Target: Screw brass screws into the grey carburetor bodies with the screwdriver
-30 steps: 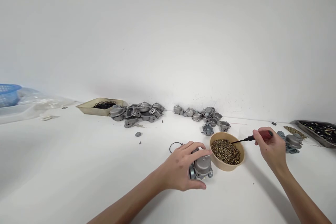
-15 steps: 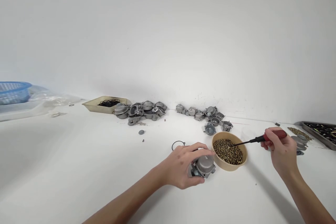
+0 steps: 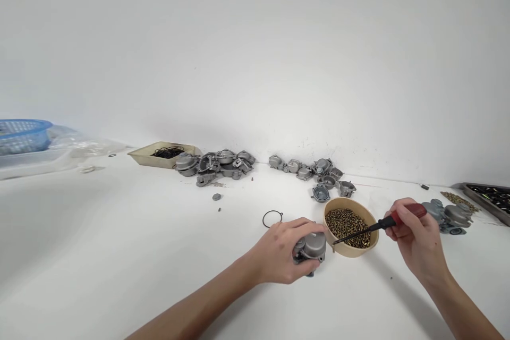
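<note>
My left hand (image 3: pixel 281 252) is wrapped round a grey metal carburetor-like part (image 3: pixel 314 245) low over the white table. Just right of it stands a round tan bowl (image 3: pixel 372 244) filled with small brass-coloured screws (image 3: pixel 346 224). My right hand (image 3: pixel 416 239) grips a screwdriver (image 3: pixel 406 216) by its red and black handle. The shaft crosses over the bowl, and a small screw (image 3: pixel 333 247) hangs at its tip by the bowl's left rim, close to the metal part. A thin black ring (image 3: pixel 272 218) lies behind my left hand.
Grey metal parts (image 3: pixel 209 164) are piled beside a cream tray (image 3: pixel 139 156) of black rings. More castings (image 3: pixel 321 194) lie behind the bowl, others (image 3: pixel 456 215) at right near a dark tray (image 3: pixel 490 204). A blue basket (image 3: pixel 27 138) sits far left.
The screwdriver tip has moved left from among the screws to the bowl's left rim, with a screw now at its tip. My right hand has shifted left; my left hand still holds the part.
</note>
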`<state>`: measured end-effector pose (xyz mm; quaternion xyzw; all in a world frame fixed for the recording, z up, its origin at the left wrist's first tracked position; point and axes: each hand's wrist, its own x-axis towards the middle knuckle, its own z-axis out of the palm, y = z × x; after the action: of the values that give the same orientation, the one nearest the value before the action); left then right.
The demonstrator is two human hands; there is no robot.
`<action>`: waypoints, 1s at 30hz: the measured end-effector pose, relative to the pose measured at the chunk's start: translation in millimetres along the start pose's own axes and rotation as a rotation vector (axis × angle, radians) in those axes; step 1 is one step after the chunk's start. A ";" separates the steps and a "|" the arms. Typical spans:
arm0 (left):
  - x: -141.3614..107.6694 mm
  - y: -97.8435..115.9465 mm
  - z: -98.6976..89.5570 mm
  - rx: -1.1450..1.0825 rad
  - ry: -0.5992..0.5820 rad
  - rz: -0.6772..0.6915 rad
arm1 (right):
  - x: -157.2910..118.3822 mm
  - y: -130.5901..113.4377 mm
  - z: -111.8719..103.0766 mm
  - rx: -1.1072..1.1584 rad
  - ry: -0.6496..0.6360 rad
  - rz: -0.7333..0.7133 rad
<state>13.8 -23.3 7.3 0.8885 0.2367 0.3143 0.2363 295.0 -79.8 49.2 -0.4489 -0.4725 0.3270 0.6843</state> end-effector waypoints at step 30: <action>2.0 4.9 3.0 0.064 0.011 -0.036 | -9.4 4.3 13.8 0.060 -0.086 0.105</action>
<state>18.5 -26.8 8.9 0.8893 0.2640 0.3073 0.2122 278.7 -82.1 43.9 -0.4378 -0.4674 0.3954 0.6584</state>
